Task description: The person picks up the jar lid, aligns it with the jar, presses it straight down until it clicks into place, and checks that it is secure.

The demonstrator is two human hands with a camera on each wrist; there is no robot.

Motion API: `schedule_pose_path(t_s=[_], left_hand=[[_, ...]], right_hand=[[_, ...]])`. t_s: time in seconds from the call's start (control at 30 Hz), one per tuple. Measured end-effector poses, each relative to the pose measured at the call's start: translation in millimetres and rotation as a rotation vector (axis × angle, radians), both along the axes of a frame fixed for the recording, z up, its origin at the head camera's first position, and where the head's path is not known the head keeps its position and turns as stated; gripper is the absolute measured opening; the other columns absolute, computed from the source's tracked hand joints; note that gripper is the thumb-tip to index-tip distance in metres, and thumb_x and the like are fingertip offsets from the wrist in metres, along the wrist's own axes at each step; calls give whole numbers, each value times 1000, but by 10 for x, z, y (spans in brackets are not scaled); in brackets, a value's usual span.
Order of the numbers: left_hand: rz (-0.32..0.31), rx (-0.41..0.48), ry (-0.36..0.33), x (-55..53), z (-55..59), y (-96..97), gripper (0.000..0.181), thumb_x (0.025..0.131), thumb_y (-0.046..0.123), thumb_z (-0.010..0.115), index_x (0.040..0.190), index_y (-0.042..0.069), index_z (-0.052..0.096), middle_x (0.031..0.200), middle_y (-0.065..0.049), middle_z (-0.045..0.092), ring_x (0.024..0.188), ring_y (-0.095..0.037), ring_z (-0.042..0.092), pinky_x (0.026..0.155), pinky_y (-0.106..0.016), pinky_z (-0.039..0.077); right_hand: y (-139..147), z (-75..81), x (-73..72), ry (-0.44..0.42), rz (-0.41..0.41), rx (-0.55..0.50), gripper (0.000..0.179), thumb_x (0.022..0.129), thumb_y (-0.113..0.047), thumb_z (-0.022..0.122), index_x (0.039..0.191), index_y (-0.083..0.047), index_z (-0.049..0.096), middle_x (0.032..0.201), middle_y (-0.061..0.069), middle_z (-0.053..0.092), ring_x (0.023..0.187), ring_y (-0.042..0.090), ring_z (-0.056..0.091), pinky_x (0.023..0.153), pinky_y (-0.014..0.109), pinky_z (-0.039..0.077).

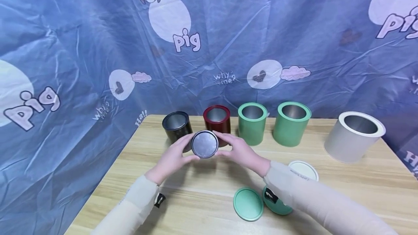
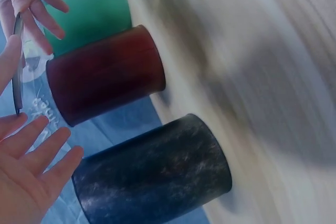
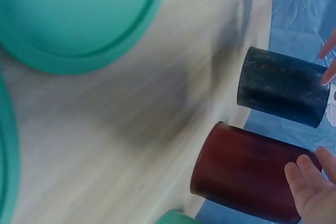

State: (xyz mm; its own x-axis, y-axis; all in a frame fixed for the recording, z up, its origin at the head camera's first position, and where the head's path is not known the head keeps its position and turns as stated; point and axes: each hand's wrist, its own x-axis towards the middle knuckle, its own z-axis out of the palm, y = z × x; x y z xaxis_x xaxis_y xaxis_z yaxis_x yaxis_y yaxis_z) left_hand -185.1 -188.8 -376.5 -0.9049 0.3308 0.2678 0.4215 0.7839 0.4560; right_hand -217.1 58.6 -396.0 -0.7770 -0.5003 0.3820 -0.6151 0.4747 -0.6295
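A round dark-rimmed lid [image 1: 204,144] with a grey face is held up over the table, in front of the black can [image 1: 176,124] and the dark red can [image 1: 217,115]. My left hand [image 1: 174,159] grips its left edge between thumb and fingers. On the opposite edge, my right hand [image 1: 240,150] holds it the same way. Seen edge-on in the left wrist view, the lid [image 2: 18,66] appears as a thin dark strip between the hands. Both cans stand upright with open tops, and the lid and hands hide part of them.
Two green cans [image 1: 252,126] [image 1: 291,126] and a white can [image 1: 351,140] stand open to the right. Nearer lie two green lids [image 1: 248,204] [image 1: 281,206] and a white lid [image 1: 303,169], partly behind the right sleeve. Blue printed cloth [image 1: 228,21] hangs behind the wooden table [image 1: 192,206].
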Motion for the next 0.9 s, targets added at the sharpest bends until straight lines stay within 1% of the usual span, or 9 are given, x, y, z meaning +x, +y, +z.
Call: schedule_pose_path(t_s=[0.1,0.27,0.37,0.57,0.67,0.77,0.9], left_hand=[[4,3,22,-3,45,-30,79,75,31,82,143,11,48,143,-10,51,133,-27,47,109,-47,39],[-11,-19,65,-35,112,-67,78,74,31,83,141,8,49,141,-10,54,131,-28,50,107,-47,41],[-5,-24,78,-51,157,-86,79,73,30,83,141,6,49,141,-12,53,130,-31,50,105,-49,43],[37,-27,41,-55,240,-159,81,76,33,81,144,7,46,145,-15,49,132,-35,47,104,-54,42],[50,-8,31,-66,275,-207,80,77,33,81,144,8,45,145,-14,49,132,-35,47,104,-55,42],[46,18,29,-109,308,-250,79,77,32,81,144,8,46,144,-14,49,132,-35,47,105,-54,41],[45,38,25,-181,343,-293,78,77,30,81,143,8,46,144,-15,49,134,-35,45,108,-54,38]], right_hand=[[-25,56,-24,3,19,1,72,77,-21,81,142,-12,51,137,15,57,126,32,54,102,48,47],[-48,129,-64,-15,56,-20,73,77,-20,81,142,-10,50,138,16,55,127,32,52,103,49,44],[-81,164,-94,-9,66,-24,74,77,-20,82,142,-9,49,139,16,54,129,31,51,104,48,44],[-194,240,-142,-21,74,-31,76,77,-24,81,144,-11,47,142,12,52,130,27,50,106,45,43],[-266,274,-178,-34,65,-29,76,77,-23,82,143,-9,47,142,13,52,131,29,49,106,46,43],[-336,303,-231,-45,55,-24,75,78,-23,81,143,-6,47,142,16,51,130,31,49,105,47,43],[-418,338,-304,-80,79,-77,75,78,-19,81,143,-4,46,141,18,51,125,31,53,102,46,47]])
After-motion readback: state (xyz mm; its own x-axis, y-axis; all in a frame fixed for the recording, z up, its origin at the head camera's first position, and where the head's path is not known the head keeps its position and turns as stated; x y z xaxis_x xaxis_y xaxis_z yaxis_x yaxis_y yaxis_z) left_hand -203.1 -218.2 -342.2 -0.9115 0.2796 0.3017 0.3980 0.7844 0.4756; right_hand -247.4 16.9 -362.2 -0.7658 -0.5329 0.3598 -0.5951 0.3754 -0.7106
